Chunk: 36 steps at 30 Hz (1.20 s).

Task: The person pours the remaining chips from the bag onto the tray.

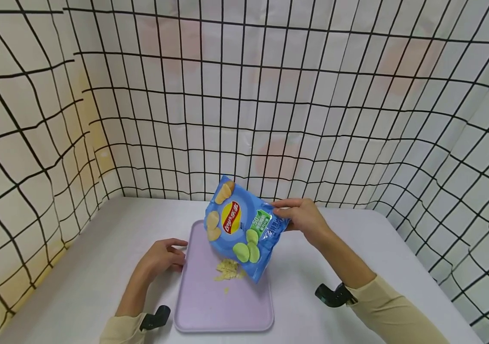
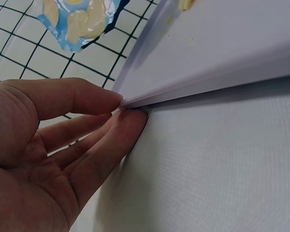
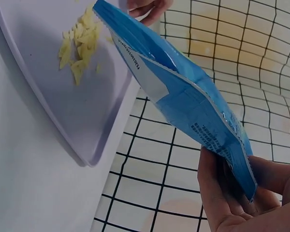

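Note:
My right hand (image 1: 306, 220) pinches a blue bag of potato chips (image 1: 233, 210) by one end, between thumb and fingers. The bag hangs tilted above a lilac tray (image 1: 210, 310), its printed front toward the head camera and its lower corner over the tray. In the right wrist view, the bag's far end gapes. A small heap of broken potato chips (image 3: 82, 43) lies on the tray below, with a few crumbs around it. At the tray's left edge, my left hand (image 1: 163, 258) pinches the rim, thumb (image 2: 82, 96) on top and fingers underneath.
The tray lies on a white table (image 1: 111, 248). A black wire grid (image 1: 244, 110) in front of pale walls surrounds the table at the back and both sides. A black wrist mount (image 1: 332, 295) sits on the right forearm, another mount (image 1: 156, 317) on the left.

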Available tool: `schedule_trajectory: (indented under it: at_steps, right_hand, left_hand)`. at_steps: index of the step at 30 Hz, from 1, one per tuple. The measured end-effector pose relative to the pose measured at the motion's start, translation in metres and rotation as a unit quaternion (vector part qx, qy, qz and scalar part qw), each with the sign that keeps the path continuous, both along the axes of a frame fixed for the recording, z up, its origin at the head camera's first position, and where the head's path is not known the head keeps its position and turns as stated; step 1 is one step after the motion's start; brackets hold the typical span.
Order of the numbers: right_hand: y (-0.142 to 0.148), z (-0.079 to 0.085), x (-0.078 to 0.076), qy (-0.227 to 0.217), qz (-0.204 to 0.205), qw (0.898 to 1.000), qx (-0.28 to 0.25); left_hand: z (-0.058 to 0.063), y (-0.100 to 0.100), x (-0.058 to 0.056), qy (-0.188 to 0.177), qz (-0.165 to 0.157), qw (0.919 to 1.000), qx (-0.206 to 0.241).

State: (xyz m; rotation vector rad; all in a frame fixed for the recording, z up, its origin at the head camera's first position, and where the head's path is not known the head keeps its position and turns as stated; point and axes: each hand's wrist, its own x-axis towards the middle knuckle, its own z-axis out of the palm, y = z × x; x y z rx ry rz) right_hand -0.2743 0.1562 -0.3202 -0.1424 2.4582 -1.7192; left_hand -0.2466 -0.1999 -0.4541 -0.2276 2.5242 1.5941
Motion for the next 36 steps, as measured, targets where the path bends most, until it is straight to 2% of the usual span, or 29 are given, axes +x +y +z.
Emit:
schedule_trajectory:
  at_steps: [6,11,16,36]
  right_hand:
    - [0.0034,0.0044,-0.0027,0.021,-0.005,1.000,-0.008]
    - [0.0016,0.0001,-0.0026,0.007,0.009,1.000,-0.003]
    - [0.0010,-0.0043,-0.0019,0.006,0.004,1.000,-0.001]
    - [-0.0006,-0.0041,-0.0006,0.008,0.001,1.000,-0.001]
  left_hand:
    - [0.0005,-0.0003,0.0011,-0.001,0.001,1.0000,0.005]
    - [0.0014,0.0004,0.0020,0.001,0.004,1.0000,0.003]
    - [0.0021,0.0014,0.0029,0.000,0.000,1.0000,0.006]
    - [0.0014,0.0002,0.0020,0.012,-0.006,0.9998,0.013]
